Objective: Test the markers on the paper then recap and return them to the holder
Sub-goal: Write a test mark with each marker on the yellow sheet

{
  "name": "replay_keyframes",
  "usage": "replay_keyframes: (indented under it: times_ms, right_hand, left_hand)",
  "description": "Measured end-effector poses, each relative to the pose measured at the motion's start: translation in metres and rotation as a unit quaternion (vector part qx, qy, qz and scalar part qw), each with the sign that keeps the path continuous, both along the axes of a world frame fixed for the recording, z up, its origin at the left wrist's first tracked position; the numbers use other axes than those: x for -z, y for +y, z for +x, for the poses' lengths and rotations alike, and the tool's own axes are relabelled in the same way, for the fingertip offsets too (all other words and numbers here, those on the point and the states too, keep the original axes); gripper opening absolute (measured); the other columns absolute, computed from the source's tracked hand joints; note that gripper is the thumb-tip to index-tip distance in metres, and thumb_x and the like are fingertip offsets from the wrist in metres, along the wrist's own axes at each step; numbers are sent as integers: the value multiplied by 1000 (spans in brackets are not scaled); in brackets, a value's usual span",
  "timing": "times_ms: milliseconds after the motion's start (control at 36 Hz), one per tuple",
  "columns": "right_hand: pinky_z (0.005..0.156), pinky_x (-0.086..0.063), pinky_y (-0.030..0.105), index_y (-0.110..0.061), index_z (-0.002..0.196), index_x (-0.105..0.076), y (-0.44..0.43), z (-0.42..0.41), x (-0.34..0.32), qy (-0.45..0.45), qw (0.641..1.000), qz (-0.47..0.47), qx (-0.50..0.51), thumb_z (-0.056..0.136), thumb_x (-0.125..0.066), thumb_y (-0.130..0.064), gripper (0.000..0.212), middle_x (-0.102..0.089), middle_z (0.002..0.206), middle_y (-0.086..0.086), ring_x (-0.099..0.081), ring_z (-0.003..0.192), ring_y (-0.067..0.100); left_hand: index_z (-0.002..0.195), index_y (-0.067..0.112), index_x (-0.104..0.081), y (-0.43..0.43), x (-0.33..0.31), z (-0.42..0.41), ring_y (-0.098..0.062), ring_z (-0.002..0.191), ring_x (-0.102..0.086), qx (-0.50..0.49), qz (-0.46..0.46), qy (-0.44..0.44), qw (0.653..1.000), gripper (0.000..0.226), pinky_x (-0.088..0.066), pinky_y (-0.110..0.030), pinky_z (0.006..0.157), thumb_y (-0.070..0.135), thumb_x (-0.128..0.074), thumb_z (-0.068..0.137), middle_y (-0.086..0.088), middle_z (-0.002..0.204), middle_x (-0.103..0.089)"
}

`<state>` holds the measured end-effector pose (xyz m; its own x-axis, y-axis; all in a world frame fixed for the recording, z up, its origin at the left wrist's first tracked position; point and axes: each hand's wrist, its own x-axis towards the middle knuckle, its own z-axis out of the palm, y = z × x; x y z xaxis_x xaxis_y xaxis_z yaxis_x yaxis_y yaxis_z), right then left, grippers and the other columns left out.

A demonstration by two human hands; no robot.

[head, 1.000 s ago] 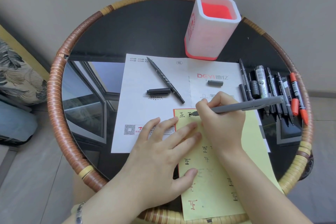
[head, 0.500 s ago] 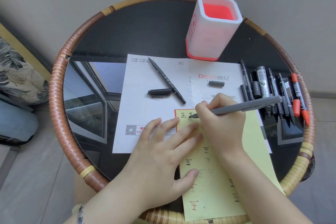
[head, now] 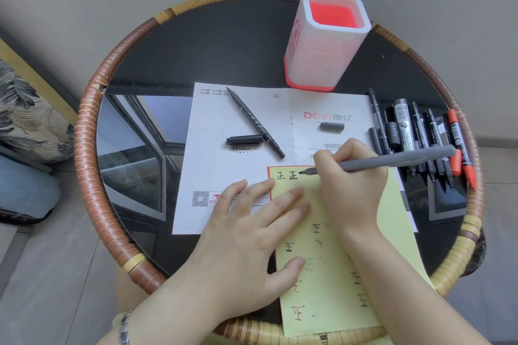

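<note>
A home, by its rattan-rimmed glass table point(head: 84, 154) and patterned cushion point(head: 30, 120) alongside.

Pair of hands, left hand point(head: 246, 235) and right hand point(head: 353, 176), with forearms bare down to the lower edge of the view. Nails trimmed short, plain, rounded at the tips; clearest on the left thumb and the left fingers. On the left wrist: one bracelet point(head: 124, 328), metal, silver-grey, narrow, built of small glinting links, partly cut off by the edge of the view; clasp not discernible. Just beside that wrist: sliver of pale yellow fabric point(head: 115, 321), soft-edged, too little shown to identify as any particular garment.
</note>
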<state>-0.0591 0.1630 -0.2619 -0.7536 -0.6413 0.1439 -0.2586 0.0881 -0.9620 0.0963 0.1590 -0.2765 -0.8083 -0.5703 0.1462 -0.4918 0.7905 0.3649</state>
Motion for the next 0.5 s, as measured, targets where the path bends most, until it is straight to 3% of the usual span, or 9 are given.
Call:
replay_keyframes:
  times_ms: [194,306,389,500]
  right_hand:
    - [51,-40,16,-18,66,-46,5,-19,-9,-19,998,-58,-3,84,-64,-15,26,-49,56,-6,-47,48,1]
    - [60,-41,4,-23,83,-55,7,-49,-23,158,981,-14,-113,85,-63,-15,12,-57,74,-12,-53,63,-8]
    - [78,-37,1,-9,107,-61,5,-75,-32,353,918,67,-167,87,-60,-16,21,-59,94,-4,-52,81,1]
    - [80,-40,30,-2,106,-64,-7,-88,-33,512,820,96,-239,81,-55,-13,28,-66,97,13,-58,87,28]
  left_hand:
    - [123,31,-58,2,0,-2,-19,121,-41,-4,-14,9,1000,55,-23,-43,103,56,-44,76,14,134,-52]
    - [120,29,-61,0,2,-3,-19,118,-42,-3,-24,17,1000,54,-24,-42,102,55,-45,75,13,131,-55]
    - [119,28,-62,0,2,-5,-20,117,-42,-3,-27,19,999,53,-24,-41,102,54,-45,75,12,130,-56]
    - [119,28,-61,1,2,-5,-20,117,-42,-6,-27,22,999,52,-24,-41,102,54,-45,76,12,130,-56]
